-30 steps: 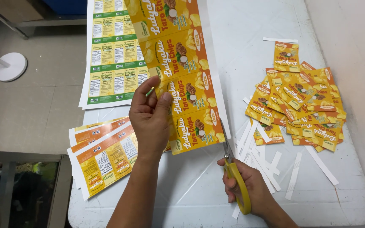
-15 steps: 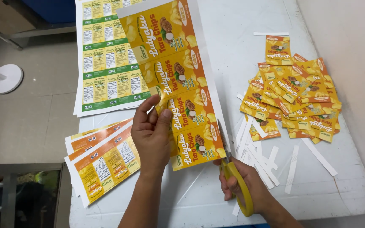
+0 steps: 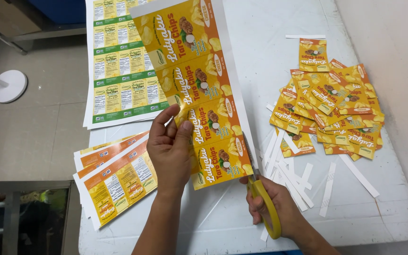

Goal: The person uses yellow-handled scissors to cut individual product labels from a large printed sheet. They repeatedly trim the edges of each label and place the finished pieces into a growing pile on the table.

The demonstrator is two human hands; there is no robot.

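The left hand grips the left edge of a long strip of orange snack labels, fingers curled over the front and thumb tucked behind, out of sight. The right hand is closed through the yellow handles of a pair of scissors; the fingers fill the loops, and the blades are mostly hidden where they meet the strip's white right margin, so how far apart they stand cannot be made out.

The strip is held up off the white table, its long axis running from the near end by the scissors away and slightly left, its far end cut off by the top of the frame. Four labels show along it, one after another.

To the right lies a loose pile of cut orange labels, with white paper trimmings scattered between it and the scissors. To the left of the left hand, a fanned stack of orange-and-white sheets overhangs the table's near-left corner. Beyond it lies a green-and-yellow printed sheet, partly covered by the strip and cropped at the top. A round white stand base sits on the floor at far left.
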